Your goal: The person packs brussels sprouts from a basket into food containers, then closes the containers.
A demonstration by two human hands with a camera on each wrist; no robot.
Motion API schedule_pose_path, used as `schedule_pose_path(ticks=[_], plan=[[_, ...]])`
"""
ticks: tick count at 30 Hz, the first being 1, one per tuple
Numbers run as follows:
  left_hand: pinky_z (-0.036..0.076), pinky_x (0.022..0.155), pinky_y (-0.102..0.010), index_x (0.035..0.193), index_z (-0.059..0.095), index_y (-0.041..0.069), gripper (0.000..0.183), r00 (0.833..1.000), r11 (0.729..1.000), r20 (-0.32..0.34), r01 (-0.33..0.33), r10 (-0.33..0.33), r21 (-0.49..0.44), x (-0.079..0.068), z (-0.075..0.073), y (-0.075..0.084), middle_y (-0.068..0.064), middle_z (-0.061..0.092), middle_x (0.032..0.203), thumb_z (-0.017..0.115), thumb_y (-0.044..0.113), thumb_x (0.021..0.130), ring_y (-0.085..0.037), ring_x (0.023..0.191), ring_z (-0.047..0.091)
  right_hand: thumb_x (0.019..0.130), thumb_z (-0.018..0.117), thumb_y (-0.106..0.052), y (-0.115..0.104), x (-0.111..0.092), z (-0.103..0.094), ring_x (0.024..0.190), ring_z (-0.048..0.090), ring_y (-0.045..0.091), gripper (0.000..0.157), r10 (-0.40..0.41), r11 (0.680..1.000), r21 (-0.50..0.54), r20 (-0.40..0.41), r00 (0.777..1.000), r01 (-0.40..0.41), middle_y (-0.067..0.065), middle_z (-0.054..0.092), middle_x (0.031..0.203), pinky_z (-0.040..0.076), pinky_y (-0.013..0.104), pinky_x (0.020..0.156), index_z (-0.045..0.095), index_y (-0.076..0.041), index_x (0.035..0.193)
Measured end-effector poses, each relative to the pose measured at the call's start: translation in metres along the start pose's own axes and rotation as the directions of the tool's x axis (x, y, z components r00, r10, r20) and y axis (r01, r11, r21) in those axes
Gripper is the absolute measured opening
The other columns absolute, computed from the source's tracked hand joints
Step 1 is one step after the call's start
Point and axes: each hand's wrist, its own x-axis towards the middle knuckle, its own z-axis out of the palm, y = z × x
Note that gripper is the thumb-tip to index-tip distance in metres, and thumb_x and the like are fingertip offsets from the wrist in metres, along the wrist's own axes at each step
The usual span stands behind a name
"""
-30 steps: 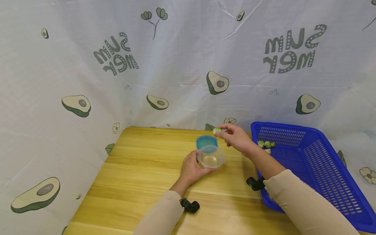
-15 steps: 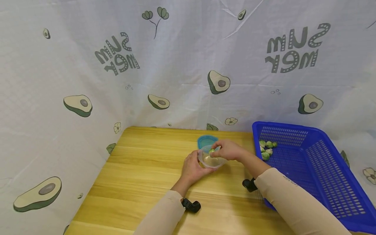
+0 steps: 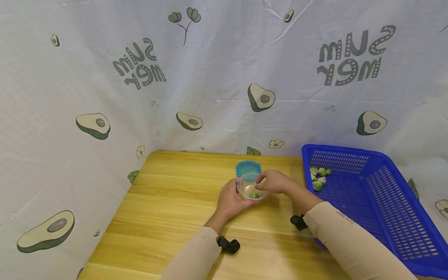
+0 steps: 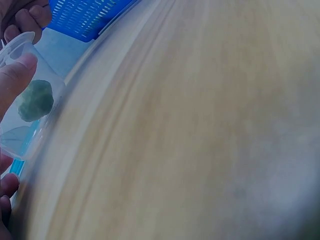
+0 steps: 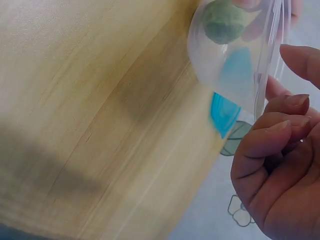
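My left hand grips a clear plastic container by its side, with the thumb near the rim in the left wrist view. Inside the container lies one green Brussels sprout, which also shows through the wall as a round sprout in the right wrist view. Over the container's right rim is my right hand. Its fingers are loosely bent, the thumb stands apart from them, and nothing is between them. A blue lid lies on the table just behind the container.
A blue plastic basket stands on the right side of the wooden table. Several Brussels sprouts lie in its far left corner. Behind the table hangs a pale curtain printed with avocados.
My right hand has come down and left from beyond the lid to the container and let go of the Brussels sprout, which now lies inside. The left hand keeps its hold.
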Motion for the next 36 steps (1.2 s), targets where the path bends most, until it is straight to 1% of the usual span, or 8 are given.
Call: schedule_pose_path(ticks=[4,11,13,18,23,27,29,36], plan=[[0.045,0.106,-0.044,0.140,0.050,0.011,0.092,1.000,1.000,0.000,-0.002,0.002,0.005,0.000,0.000,0.000,-0.002,0.065,0.127,0.089,0.057,0.070,-0.021,0.116,0.060,0.095,0.068,-0.028,0.000,-0.002,-0.004,0.086,0.057,0.022,0.025,-0.008,0.999,0.034,-0.042,0.999,0.010,0.010,0.071,0.104,0.046,0.031,0.072,0.072,-0.007,0.107],[0.044,0.107,-0.044,0.140,0.050,0.013,0.093,1.000,1.000,0.009,0.002,-0.002,-0.011,0.000,0.001,-0.001,-0.002,0.065,0.128,0.089,0.059,0.070,-0.019,0.115,0.060,0.102,0.062,-0.026,0.000,-0.011,-0.028,0.062,0.047,0.018,0.027,-0.080,0.988,0.121,-0.161,0.984,0.100,0.006,0.058,0.078,0.039,0.031,0.056,0.070,-0.005,0.116],[0.045,0.106,-0.045,0.141,0.050,0.013,0.093,1.000,1.000,0.010,0.006,-0.006,-0.019,-0.001,0.001,-0.001,-0.002,0.064,0.128,0.089,0.059,0.070,-0.019,0.115,0.060,0.103,0.061,-0.026,0.000,-0.017,-0.040,0.062,0.046,0.018,0.028,-0.088,0.987,0.112,-0.200,0.976,0.112,0.005,0.056,0.078,0.039,0.031,0.057,0.070,-0.005,0.119],[0.045,0.106,-0.045,0.141,0.050,0.014,0.093,1.000,1.000,0.009,0.016,-0.016,-0.014,-0.001,0.001,0.000,-0.002,0.064,0.129,0.089,0.059,0.070,-0.020,0.118,0.059,0.105,0.058,-0.033,0.007,-0.034,-0.069,0.069,0.049,0.021,0.036,-0.041,0.992,0.107,-0.276,0.960,0.073,0.008,0.057,0.086,0.041,0.034,0.061,0.067,-0.007,0.128],[0.045,0.107,-0.045,0.141,0.050,0.013,0.094,1.000,1.000,0.006,0.013,-0.013,0.003,0.000,0.001,0.001,-0.002,0.064,0.127,0.089,0.059,0.070,-0.020,0.116,0.059,0.107,0.051,-0.042,0.032,-0.050,-0.090,0.075,0.051,0.022,0.046,0.010,0.993,0.112,-0.329,0.944,0.029,0.010,0.060,0.092,0.042,0.036,0.064,0.061,-0.007,0.134],[0.046,0.103,-0.042,0.140,0.051,0.013,0.094,1.000,1.000,0.002,0.012,-0.012,0.006,-0.001,0.000,0.002,-0.001,0.065,0.122,0.090,0.060,0.069,-0.017,0.108,0.059,0.108,0.047,-0.045,0.058,-0.060,-0.097,0.079,0.052,0.026,0.052,0.056,0.994,0.104,-0.352,0.934,-0.020,0.016,0.060,0.098,0.042,0.037,0.065,0.058,-0.004,0.138],[0.046,0.101,-0.042,0.140,0.051,0.013,0.094,1.000,1.000,0.003,0.017,-0.017,0.003,-0.001,0.000,0.002,-0.001,0.065,0.121,0.090,0.060,0.069,-0.016,0.107,0.058,0.108,0.044,-0.047,0.072,-0.064,-0.099,0.085,0.053,0.029,0.055,0.086,0.993,0.107,-0.361,0.928,-0.050,0.020,0.060,0.108,0.043,0.038,0.067,0.056,-0.002,0.139],[0.048,0.100,-0.042,0.141,0.051,0.013,0.093,1.000,1.000,0.010,0.029,-0.029,-0.001,-0.001,0.001,0.002,-0.002,0.065,0.123,0.089,0.059,0.070,-0.019,0.111,0.059,0.109,0.041,-0.046,0.125,-0.070,-0.091,0.099,0.054,0.042,0.060,0.181,0.981,0.141,-0.387,0.904,-0.136,0.032,0.055,0.121,0.047,0.049,0.075,0.053,0.005,0.139]])
